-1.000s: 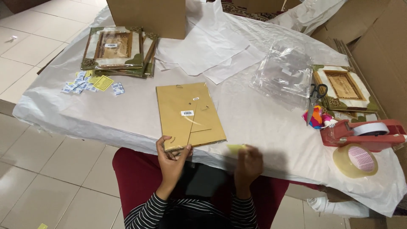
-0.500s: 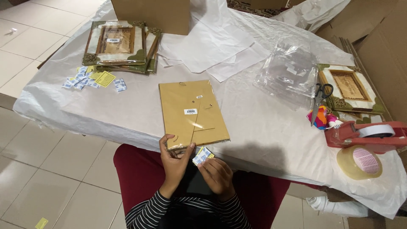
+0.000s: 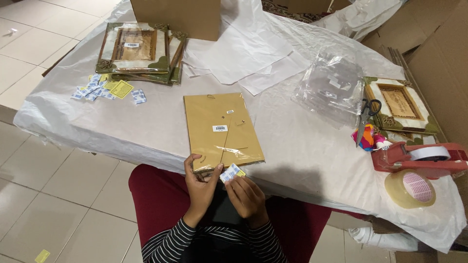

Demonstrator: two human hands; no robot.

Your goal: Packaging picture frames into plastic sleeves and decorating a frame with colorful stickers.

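Left hand (image 3: 201, 178) grips the brown frame back (image 3: 222, 129) (near edge); right hand (image 3: 246, 195) pinches a small packet (image 3: 230, 172).

The person wears a long-sleeved top with narrow black and white stripes; the sleeves end at the wrists just behind the left hand (image 3: 201, 181) and the right hand (image 3: 248, 197). Both hands are bare, without rings or gloves. Dark red trousers cover the lap beneath the hands.

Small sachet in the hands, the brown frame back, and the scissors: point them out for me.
small sachet (image 3: 231, 172), head view, middle of the packet.
brown frame back (image 3: 222, 127), head view, centre of the backing board.
scissors (image 3: 366, 116), head view, on the blades below the handles.
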